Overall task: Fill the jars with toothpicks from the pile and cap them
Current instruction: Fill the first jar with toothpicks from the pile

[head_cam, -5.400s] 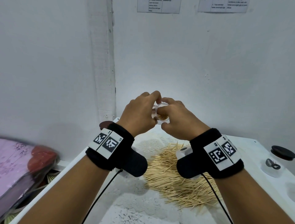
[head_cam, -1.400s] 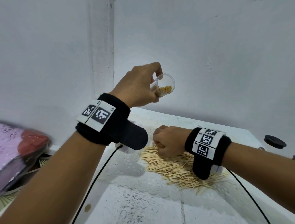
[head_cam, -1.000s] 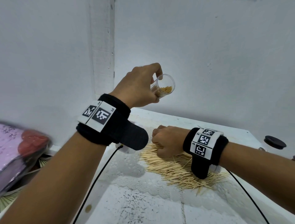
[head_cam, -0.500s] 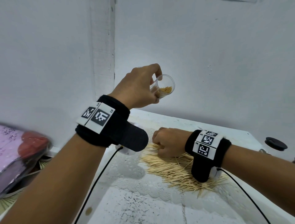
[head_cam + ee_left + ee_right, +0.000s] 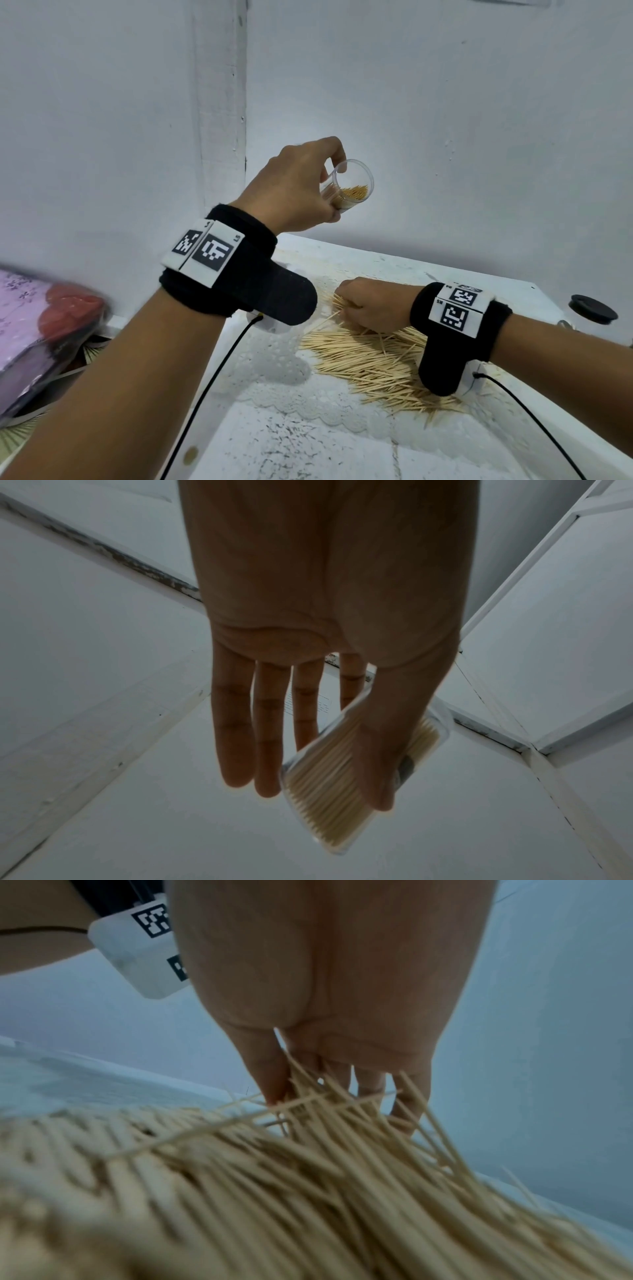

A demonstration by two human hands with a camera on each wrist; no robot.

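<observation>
Compared with the frame half a second earlier, little differs: the left hand [image 5: 294, 185] still holds the clear cylindrical plastic jar [image 5: 349, 188] raised above the far left part of the white counter [image 5: 342, 445], and the right hand [image 5: 370, 305] remains on the far end of the pile of pale wooden toothpicks [image 5: 383, 363], with a few sticks now lifted at its fingers.

The head view shows the jar's open mouth turned toward the camera and to the right, with its long axis tilted and the base hidden in the palm. The jar is partly filled. The left wrist view adds that the thumb [image 5: 387, 750] and one finger pinch the jar [image 5: 325, 799] while the other fingers lie straight beside it, and that the toothpicks inside lie parallel to the jar's long axis.

The right wrist view shows the fingers [image 5: 270, 1077] curled into the toothpicks [image 5: 308, 1191], grasping a bunch; the head view shows only the back of this clenched hand. The pile lies at the counter's middle, most sticks running roughly left to right.

A round black lid [image 5: 592, 308] lies at the far right edge
</observation>
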